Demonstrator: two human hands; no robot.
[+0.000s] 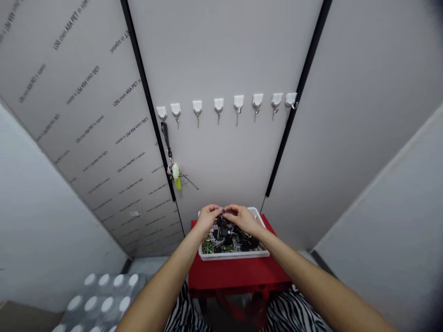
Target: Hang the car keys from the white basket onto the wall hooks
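Note:
My left hand and my right hand meet over the far side of a white plastic tray. Fingertips of both hands pinch a thin metal key ring, and something dark hangs below it. Beneath my hands, the tray holds a jumble of black and metallic pieces that look like keys and keychain parts. A round green and gold piece lies in its near left corner. Fingers and the clutter hide part of what hangs from the ring.
The tray rests on a red stool-like surface against the wall. Several white adhesive hooks run across the panel above. A black-strapped keychain hangs from the leftmost hook. Packed white-capped bottles stand at the lower left.

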